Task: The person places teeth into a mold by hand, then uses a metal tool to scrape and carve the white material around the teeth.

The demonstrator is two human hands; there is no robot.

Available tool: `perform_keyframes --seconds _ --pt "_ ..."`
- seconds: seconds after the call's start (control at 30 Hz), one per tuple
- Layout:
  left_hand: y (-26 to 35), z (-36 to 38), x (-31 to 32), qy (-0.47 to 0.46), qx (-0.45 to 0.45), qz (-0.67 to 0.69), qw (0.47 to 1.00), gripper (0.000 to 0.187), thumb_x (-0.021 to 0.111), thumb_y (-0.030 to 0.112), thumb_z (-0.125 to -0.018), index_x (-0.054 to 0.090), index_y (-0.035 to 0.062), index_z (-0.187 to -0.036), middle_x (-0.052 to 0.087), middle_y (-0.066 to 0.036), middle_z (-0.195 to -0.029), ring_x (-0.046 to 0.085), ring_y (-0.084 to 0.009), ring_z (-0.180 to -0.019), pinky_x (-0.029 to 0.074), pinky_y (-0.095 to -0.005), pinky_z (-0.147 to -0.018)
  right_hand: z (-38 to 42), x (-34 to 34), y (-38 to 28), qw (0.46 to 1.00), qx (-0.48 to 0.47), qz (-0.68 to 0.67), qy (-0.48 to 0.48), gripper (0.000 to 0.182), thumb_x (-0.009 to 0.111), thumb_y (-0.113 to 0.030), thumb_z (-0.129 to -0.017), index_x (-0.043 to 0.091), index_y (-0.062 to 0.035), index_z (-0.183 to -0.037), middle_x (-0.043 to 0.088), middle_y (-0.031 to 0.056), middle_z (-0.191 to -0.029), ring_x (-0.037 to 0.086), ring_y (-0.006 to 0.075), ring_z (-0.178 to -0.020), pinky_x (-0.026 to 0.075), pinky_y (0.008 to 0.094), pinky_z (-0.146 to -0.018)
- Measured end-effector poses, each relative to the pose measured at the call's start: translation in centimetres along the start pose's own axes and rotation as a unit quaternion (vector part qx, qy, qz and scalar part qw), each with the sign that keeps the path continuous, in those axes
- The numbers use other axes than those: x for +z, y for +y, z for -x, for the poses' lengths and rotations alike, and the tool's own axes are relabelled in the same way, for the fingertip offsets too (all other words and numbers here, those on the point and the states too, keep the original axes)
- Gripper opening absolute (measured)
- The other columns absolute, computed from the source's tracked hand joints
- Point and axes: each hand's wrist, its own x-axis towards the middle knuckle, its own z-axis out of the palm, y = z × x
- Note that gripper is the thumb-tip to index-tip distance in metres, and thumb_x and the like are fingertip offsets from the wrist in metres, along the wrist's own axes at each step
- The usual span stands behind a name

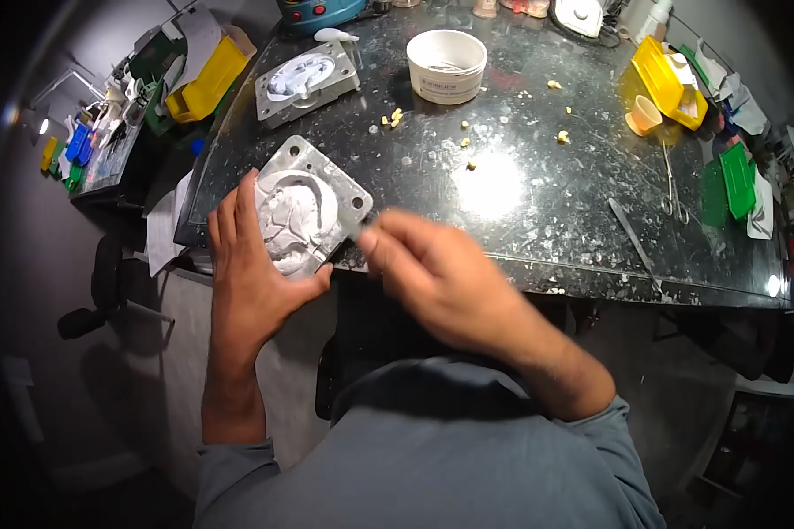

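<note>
Close to the bench's front edge, a metal dental flask half (302, 216) filled with white plaster is tilted a little. My left hand (249, 264) is wrapped round its left and lower sides, thumb at the near corner. To the right of the flask, my right hand (441, 278) is closed in a pinch. A thin grey tip (353, 229) shows between its fingers and the flask's edge, blurred and mostly hidden, so I cannot make out its kind. A second flask half (309, 84), with white and bluish filling, lies behind.
Behind stands a white tub (446, 66). Yellowish crumbs (393, 117) are scattered over the black bench (388, 167). On the right lie a knife-like tool (633, 238), scissor-handled forceps (672, 185), a small orange cup (644, 115) and a yellow bin (666, 84).
</note>
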Motion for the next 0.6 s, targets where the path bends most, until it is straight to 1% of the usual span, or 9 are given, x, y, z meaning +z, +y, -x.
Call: perform_keyframes --seconds 0.03,0.1,0.2,0.23,0.33,0.37,0.4,0.47,0.6 --pt "0.4 0.0 -0.2 -0.004 0.001 -0.010 1.000 0.121 0.094 0.024 -0.057 0.029 0.0029 -0.158 0.045 -0.023 -0.145 0.041 -0.0439 -0.134 0.036 -0.0539 -0.116 0.7 0.5 0.5 1.000 -0.006 0.001 -0.001 0.026 0.055 -0.023 -0.107 0.061 0.0003 -0.096 0.066 0.0270 -0.081 0.066 0.0484 -0.081 0.050 0.0516 -0.068" --pt "0.4 0.0 0.1 -0.003 0.005 -0.019 1.000 0.121 0.094 0.024 -0.058 0.029 0.0022 -0.158 0.044 -0.023 -0.145 0.041 -0.0439 -0.134 0.036 -0.0540 -0.116 1.3 1.7 1.5 1.000 -0.027 0.004 -0.009 0.026 0.055 -0.023 -0.107 0.060 0.0002 -0.098 0.065 0.0273 -0.077 0.065 0.0498 -0.076 0.049 0.0535 -0.066" --pt "0.5 0.2 0.1 0.004 0.003 -0.028 1.000 0.121 0.094 0.024 -0.058 0.029 0.0010 -0.158 0.044 -0.023 -0.146 0.041 -0.0439 -0.133 0.036 -0.0541 -0.115 1.0 1.8 1.0 0.998 -0.011 0.045 -0.031 0.024 0.054 -0.022 -0.107 0.058 0.0003 -0.098 0.066 0.0266 -0.077 0.066 0.0492 -0.074 0.049 0.0545 -0.065" --pt "0.6 0.2 0.2 0.009 0.000 -0.021 1.000 0.121 0.094 0.024 -0.058 0.028 0.0005 -0.157 0.044 -0.023 -0.146 0.042 -0.0440 -0.133 0.036 -0.0542 -0.115 0.8 1.8 1.1 0.998 -0.043 0.042 -0.015 0.023 0.055 -0.021 -0.106 0.056 0.0000 -0.098 0.066 0.0261 -0.076 0.066 0.0487 -0.073 0.049 0.0551 -0.065" --pt "0.7 0.1 0.2 0.004 -0.015 -0.005 1.000 0.121 0.094 0.023 -0.058 0.028 0.0001 -0.158 0.043 -0.023 -0.146 0.042 -0.0440 -0.132 0.037 -0.0543 -0.115 0.3 1.6 1.3 0.998 -0.045 0.051 -0.016 0.023 0.056 -0.022 -0.106 0.056 -0.0005 -0.098 0.065 0.0257 -0.075 0.065 0.0483 -0.073 0.049 0.0554 -0.065" --pt "0.6 0.1 0.2 0.009 -0.008 -0.011 1.000 0.121 0.093 0.023 -0.057 0.029 0.0001 -0.157 0.044 -0.023 -0.145 0.042 -0.0438 -0.132 0.037 -0.0542 -0.115 0.2 1.6 1.5 0.993 -0.079 0.082 -0.012 0.023 0.056 -0.021 -0.106 0.056 -0.0002 -0.097 0.065 0.0251 -0.072 0.066 0.0479 -0.069 0.050 0.0556 -0.062" --pt "0.6 0.1 0.2 0.011 -0.013 -0.010 1.000 0.121 0.093 0.023 -0.057 0.029 0.0001 -0.157 0.044 -0.023 -0.145 0.042 -0.0438 -0.132 0.037 -0.0542 -0.115 0.1 1.9 1.5 0.993 -0.078 0.083 -0.017 0.023 0.056 -0.021 -0.106 0.056 -0.0002 -0.097 0.065 0.0251 -0.072 0.066 0.0479 -0.069 0.050 0.0556 -0.062" --pt "0.6 0.0 0.2 0.012 -0.017 -0.003 1.000 0.120 0.093 0.023 -0.057 0.029 0.0001 -0.156 0.044 -0.023 -0.144 0.042 -0.0437 -0.132 0.037 -0.0541 -0.115 0.0 2.3 1.5 0.985 -0.077 0.151 -0.021 0.024 0.055 -0.021 -0.106 0.056 0.0011 -0.096 0.064 0.0245 -0.068 0.066 0.0471 -0.064 0.052 0.0547 -0.058" --pt "0.8 0.1 0.3 0.016 -0.028 0.002 0.999 0.120 0.094 0.024 -0.057 0.030 0.0002 -0.156 0.045 -0.023 -0.143 0.042 -0.0436 -0.132 0.037 -0.0539 -0.115 -0.4 3.1 1.2 0.982 -0.058 0.177 -0.036 0.026 0.055 -0.021 -0.107 0.057 0.0023 -0.094 0.063 0.0243 -0.065 0.066 0.0466 -0.061 0.053 0.0538 -0.055"
